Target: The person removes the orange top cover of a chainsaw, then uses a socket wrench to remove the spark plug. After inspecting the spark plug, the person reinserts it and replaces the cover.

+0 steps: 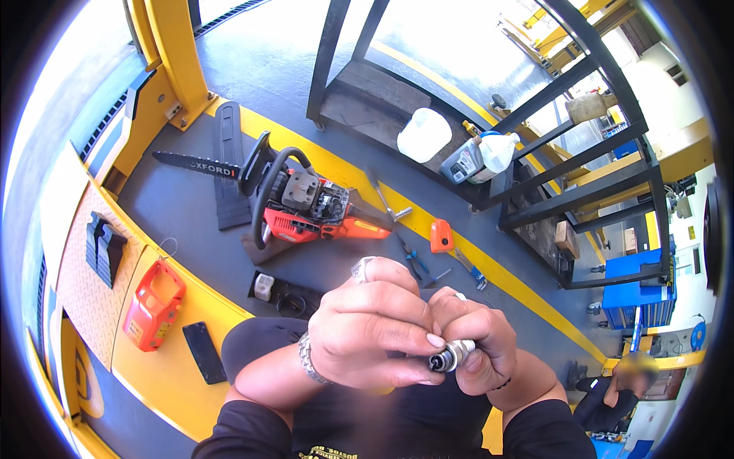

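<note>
A metal spark plug (453, 356) is held in front of my chest, its dark electrode end pointing left toward me. My right hand (482, 336) wraps its fingers round the plug's body. My left hand (378, 321), a metal watch on its wrist, is closed with thumb and fingertips at the electrode end; whether anything small is pinched there is hidden. Beyond my hands an orange chainsaw (306, 203) lies on the floor with its engine exposed, its bar (195, 164) pointing left.
A black bar cover (228, 164) lies under the bar. Right of the saw are a T-handle wrench (390, 205), pliers (414, 258), an orange cap (441, 236) and a brush (471, 271). An orange cover (155, 306) and phone (204, 353) lie left. A black rack (489, 206) holds bottles; a person (612, 398) sits right.
</note>
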Motion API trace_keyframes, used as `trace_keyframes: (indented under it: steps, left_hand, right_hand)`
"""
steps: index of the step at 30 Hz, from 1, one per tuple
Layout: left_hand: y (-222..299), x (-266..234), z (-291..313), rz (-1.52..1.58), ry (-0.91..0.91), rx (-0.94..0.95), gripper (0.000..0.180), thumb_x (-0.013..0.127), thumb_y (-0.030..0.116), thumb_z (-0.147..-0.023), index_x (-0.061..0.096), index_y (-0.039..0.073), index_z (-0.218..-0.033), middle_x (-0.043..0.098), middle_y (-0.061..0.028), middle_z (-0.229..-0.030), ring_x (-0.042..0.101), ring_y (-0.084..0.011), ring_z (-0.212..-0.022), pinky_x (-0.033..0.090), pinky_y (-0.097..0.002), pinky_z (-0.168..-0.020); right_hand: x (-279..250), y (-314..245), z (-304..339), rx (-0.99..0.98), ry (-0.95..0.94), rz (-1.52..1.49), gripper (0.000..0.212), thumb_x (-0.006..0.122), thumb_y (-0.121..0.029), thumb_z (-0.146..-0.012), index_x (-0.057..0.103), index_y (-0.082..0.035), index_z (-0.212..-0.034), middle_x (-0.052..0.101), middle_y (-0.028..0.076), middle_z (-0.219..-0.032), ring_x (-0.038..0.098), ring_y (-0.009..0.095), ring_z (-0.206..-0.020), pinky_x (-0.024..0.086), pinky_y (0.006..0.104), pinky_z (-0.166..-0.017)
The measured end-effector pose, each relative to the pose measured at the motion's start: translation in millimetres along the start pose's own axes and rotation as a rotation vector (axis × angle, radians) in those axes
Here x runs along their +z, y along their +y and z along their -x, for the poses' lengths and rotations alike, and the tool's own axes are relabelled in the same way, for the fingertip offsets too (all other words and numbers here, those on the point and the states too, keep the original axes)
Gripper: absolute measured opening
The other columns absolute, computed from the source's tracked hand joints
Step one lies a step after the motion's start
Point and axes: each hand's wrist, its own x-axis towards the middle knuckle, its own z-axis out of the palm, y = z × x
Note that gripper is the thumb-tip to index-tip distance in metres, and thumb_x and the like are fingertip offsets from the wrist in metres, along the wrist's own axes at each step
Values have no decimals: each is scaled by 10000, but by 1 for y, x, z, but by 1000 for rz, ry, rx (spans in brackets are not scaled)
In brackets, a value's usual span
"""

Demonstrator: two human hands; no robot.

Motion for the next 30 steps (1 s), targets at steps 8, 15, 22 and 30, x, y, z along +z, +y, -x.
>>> trace_keyframes:
  steps: [8,15,22,30]
  left_hand:
    - [-4,2,-2,37,-10,16,385,942,320,-713,770,111,-988,714,-21,-947,563,-187,-839,448,-355,-762]
    - [-5,-1,-5,13,-37,-1,362,920,132,-689,762,76,-1010,732,-52,-983,642,-220,-817,493,-347,-731]
    - [-15,-3,-5,-31,-24,-54,351,875,91,-716,758,49,-1044,730,-93,-958,658,-231,-807,502,-361,-744]
    - [-25,7,12,236,126,-257,265,826,12,-756,745,8,-1009,684,-107,-904,610,-184,-800,474,-306,-701]
  right_hand:
    - [-8,-9,-6,23,-52,88,309,520,-389,-1067,544,-86,-1015,635,58,-836,592,202,-689,460,400,-766]
    - [-12,0,-3,-9,15,-17,306,558,-307,-1051,614,-7,-1029,643,109,-862,589,229,-707,462,356,-695]
    - [-15,1,-3,-22,107,229,202,652,-186,-996,603,6,-1035,646,106,-858,579,214,-698,474,322,-628]
    - [-15,6,-8,-118,127,463,195,733,-91,-930,615,22,-1037,668,129,-894,643,255,-725,511,334,-646]
